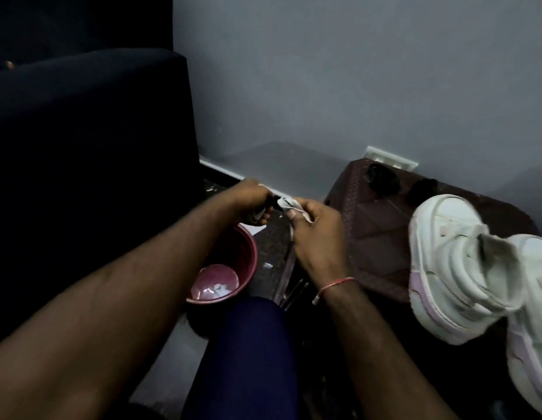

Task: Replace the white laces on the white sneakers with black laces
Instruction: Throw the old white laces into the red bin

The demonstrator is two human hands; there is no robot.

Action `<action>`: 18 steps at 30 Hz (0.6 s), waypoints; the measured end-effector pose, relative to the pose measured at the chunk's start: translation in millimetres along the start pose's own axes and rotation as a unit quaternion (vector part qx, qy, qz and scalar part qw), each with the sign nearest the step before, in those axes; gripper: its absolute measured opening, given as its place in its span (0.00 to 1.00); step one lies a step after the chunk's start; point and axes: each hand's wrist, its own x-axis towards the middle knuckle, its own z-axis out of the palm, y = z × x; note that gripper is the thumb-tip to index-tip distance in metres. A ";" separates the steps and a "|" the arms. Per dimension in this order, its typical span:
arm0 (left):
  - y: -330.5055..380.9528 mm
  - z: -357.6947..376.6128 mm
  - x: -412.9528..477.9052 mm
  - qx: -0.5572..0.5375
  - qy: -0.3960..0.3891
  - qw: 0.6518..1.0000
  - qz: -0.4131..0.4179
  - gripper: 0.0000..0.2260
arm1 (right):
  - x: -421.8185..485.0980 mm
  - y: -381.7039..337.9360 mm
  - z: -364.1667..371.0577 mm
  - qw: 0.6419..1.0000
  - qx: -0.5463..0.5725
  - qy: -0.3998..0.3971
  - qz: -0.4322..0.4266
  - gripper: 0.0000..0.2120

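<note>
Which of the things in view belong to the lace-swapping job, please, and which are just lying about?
Job: white sneakers; black bundles, likely laces; white bundle gripped by left hand and right hand.
Lying about: red bucket, dark sofa, wall socket, brown stool.

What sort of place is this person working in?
Probably a room in a home, perhaps a living room: a dark blue upholstered sofa stands by a grey painted wall with a white socket plate, and chunky white sneakers lie on a low maroon plastic table.
</note>
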 end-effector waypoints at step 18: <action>-245.0 -103.5 146.5 0.319 0.004 0.925 -0.206 0.08 | 52.3 199.6 201.7 0.895 -0.292 -0.237 0.238 0.09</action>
